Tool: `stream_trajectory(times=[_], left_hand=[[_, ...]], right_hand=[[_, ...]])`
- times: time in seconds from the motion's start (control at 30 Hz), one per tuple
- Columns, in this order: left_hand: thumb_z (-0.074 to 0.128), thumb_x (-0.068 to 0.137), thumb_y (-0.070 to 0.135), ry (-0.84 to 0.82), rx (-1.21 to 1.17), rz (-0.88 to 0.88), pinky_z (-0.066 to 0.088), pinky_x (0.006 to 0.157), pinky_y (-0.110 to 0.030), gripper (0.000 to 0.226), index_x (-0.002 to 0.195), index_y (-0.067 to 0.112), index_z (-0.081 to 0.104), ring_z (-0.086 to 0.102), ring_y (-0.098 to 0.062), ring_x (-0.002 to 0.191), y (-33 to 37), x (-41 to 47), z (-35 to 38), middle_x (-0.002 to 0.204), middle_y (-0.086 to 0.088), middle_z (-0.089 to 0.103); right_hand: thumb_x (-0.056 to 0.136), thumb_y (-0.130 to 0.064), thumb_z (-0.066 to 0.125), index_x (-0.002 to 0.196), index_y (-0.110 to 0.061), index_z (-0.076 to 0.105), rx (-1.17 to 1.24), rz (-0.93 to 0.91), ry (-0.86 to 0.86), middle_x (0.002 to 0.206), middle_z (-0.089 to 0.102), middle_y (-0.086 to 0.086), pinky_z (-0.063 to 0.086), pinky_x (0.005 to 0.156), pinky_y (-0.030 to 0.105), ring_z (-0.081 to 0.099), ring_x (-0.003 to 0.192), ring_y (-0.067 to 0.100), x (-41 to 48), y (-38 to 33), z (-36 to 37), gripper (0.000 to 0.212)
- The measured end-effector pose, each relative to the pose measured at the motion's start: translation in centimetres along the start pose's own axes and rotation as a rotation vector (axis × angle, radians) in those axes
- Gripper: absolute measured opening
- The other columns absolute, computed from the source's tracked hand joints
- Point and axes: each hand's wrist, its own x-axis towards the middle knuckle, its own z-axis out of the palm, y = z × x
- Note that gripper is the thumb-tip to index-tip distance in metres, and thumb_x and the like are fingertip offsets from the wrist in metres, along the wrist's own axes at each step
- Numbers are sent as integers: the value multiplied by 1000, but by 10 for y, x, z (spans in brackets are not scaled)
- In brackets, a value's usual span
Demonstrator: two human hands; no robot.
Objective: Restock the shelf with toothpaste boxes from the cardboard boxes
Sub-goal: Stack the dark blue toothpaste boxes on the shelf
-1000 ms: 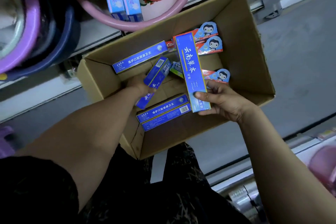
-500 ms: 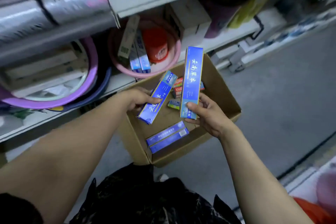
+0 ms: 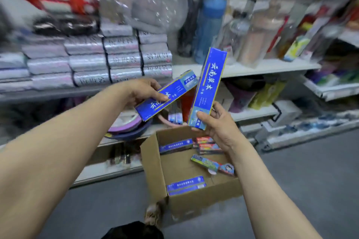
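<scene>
Head view showed two blue cartons held up, one per hand. The left hand (image 3: 143, 91) pinched the slanted toothpaste box (image 3: 171, 93) at its middle, thumb on the printed face. The right hand (image 3: 219, 124) gripped the bottom end of the upright toothpaste box (image 3: 208, 83), just beside the other's top end. Below both grips stood the open cardboard box (image 3: 153, 161), with blue cartons (image 3: 186, 185) and red cartons (image 3: 207, 144) inside. Beyond the grips ran a shelf (image 3: 252, 68) with silver packs (image 3: 120, 58).

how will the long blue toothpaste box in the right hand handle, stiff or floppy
Probably stiff and light: the long blue toothpaste box stands straight with the right hand gripping only its lower end. Flat sides, so unlikely to roll.
</scene>
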Motion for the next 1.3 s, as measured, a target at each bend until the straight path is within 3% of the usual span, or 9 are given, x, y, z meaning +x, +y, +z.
stream_trajectory(times=[0.27, 0.4, 0.6, 0.73, 0.9, 1.0, 1.1, 1.17, 1.3], left_hand=[[78, 80, 9, 319, 68, 99, 40, 36, -14, 28, 104, 10, 64, 59, -6, 41, 52, -104, -102, 64, 0, 66], [83, 74, 12, 428, 92, 165, 47, 44, -18, 30, 98, 13, 66, 64, -9, 53, 73, -145, -160, 84, -7, 69], [87, 69, 16, 542, 168, 223, 58, 81, -41, 34, 99, 16, 70, 69, -23, 77, 90, -182, -250, 97, -10, 74], [88, 67, 24, 660, 281, 247, 51, 76, -28, 40, 101, 20, 68, 62, -18, 76, 98, -197, -311, 91, 0, 63], [88, 67, 33, 741, 468, 305, 39, 68, -28, 47, 102, 10, 66, 54, -19, 79, 116, -206, -377, 88, -2, 58], [89, 65, 30, 775, 508, 362, 46, 71, -30, 47, 100, 9, 65, 58, -20, 76, 136, -204, -409, 89, -4, 65], [90, 63, 30, 816, 580, 415, 52, 77, -35, 45, 97, 12, 66, 63, -23, 79, 157, -193, -442, 95, -8, 69], [90, 63, 30, 841, 621, 434, 52, 79, -36, 43, 97, 13, 68, 64, -24, 83, 167, -182, -460, 97, -6, 69], [89, 66, 29, 829, 679, 427, 46, 75, -30, 42, 99, 16, 69, 61, -21, 88, 175, -154, -482, 99, -2, 65]], right_hand=[[67, -14, 78, 123, -11, 52, 24, -236, -162, 106, 70, 10, 60, 62, 38, 70, 85, 25, 4, -65, 90, 61], [68, -18, 78, 120, -12, 55, -12, -336, -240, 109, 68, 10, 59, 65, 39, 68, 88, 26, 16, -100, 139, 58], [66, -18, 83, 121, -16, 61, -14, -455, -353, 114, 69, 13, 60, 70, 42, 68, 96, 29, 51, -140, 217, 59], [66, -16, 83, 125, -14, 60, 21, -505, -396, 116, 69, 15, 61, 73, 46, 69, 98, 32, 78, -154, 268, 64], [59, -23, 91, 126, -13, 61, 25, -577, -407, 120, 70, 16, 61, 74, 41, 69, 102, 29, 111, -167, 316, 74], [67, -13, 81, 130, -10, 57, -4, -613, -388, 122, 69, 17, 62, 76, 42, 67, 107, 33, 129, -174, 330, 68], [68, -16, 89, 127, -13, 60, -38, -649, -348, 122, 69, 15, 59, 87, 47, 67, 111, 34, 147, -177, 336, 66], [64, -25, 92, 123, -15, 64, -49, -661, -335, 122, 69, 14, 60, 85, 44, 68, 108, 31, 154, -178, 339, 67], [66, -14, 82, 121, -13, 63, -42, -655, -306, 119, 71, 12, 61, 79, 41, 71, 100, 25, 165, -179, 340, 57]])
